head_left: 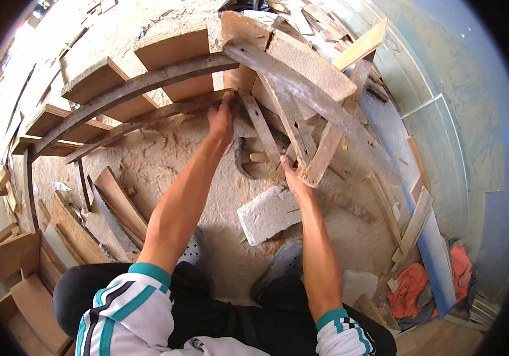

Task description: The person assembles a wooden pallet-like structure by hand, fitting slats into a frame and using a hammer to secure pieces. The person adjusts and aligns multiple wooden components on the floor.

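A wooden frame with several crosswise boards and two long rails stretches across the upper left. My left hand is closed around the near end of its lower rail, thumb on top. My right hand grips the lower end of a short, narrow wooden slat; its thumb shows, and most of its fingers are hidden. Right beside that hand, angled wooden strips lean under a long grey board. Between my hands on the ground lies what looks like a hammer, partly covered by the slat.
A white block lies before my grey clogs. At left are a handsaw and loose boards. Glass sheets lean at right, above orange cloth. Scrap wood is piled at the back.
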### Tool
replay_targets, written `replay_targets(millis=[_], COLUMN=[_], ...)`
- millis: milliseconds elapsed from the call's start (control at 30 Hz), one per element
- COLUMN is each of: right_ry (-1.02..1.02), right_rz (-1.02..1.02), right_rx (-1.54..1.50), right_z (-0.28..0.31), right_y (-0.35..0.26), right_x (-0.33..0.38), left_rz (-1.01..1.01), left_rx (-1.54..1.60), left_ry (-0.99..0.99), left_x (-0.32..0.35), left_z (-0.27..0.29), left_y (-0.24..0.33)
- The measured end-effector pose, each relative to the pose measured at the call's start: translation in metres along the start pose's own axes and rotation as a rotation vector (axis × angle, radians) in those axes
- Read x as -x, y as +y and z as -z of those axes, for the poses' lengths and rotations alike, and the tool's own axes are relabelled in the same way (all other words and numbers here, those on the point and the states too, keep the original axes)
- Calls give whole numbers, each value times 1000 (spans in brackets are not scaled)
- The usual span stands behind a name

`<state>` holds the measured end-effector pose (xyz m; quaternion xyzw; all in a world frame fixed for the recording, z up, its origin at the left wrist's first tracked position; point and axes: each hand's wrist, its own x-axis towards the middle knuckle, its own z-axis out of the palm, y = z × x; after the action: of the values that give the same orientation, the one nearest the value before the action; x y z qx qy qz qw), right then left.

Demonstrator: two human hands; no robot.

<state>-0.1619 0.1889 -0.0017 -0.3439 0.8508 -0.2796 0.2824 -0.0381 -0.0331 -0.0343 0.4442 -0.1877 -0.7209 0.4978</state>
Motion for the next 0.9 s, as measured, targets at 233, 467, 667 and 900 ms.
replay_targets(millis=[233,467,667,900], right_ry=[-25,-13,-116,-673], right_rz=[-133,-69,-35,121], right_rx=[-10,65,127,873], right_z=[3,-5,8,81], right_y=[-27,-31,-42,-90], right_x=[6,2,6,68], left_rz=[14,30,35,182], left_rx=[-214,-218,-137,-50], left_ry=[-17,37,-75,-102], left_x=[-11,-17,-13,-2], left_z=[7,-1,4,4], left_y=[0,3,9,11])
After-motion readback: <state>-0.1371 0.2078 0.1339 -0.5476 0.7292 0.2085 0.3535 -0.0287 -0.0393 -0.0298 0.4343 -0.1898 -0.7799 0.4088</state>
